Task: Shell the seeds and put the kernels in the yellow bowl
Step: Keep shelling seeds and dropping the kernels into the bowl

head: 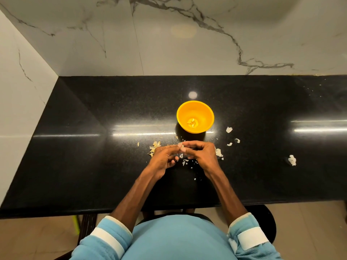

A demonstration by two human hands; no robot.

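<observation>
Pinching one pale seed (181, 145) just below centre frame, with fingertips of the left hand (163, 158) and right hand (201, 152) pressed onto it from both sides and the other fingers (172, 162) curled loosely underneath. Cannot tell whether the shell is split, with the seed so small and half hidden behind the fingertips.

Holding it low over the black bench (93, 147), just short of the yellow bowl (206, 117) sitting a little above centre, with a small cluster of kernels (192, 123) at the bottom.

Now the dangers. Squeezing too hard likely means a crushed kernel, or a slippery one shooting sideways out of the pinch. Landing among the white shell scraps (218, 152) scattered to the right, or the tan heap (155, 147) at the left (seeds or husks, cannot tell), would make it hard to pick out again.

Working this near the rim also risks flicking husk flakes into the bowl among the clean kernels. Looks like a light bowl too, so probably easy to nudge or tip with a careless knuckle on the reach forward.
</observation>
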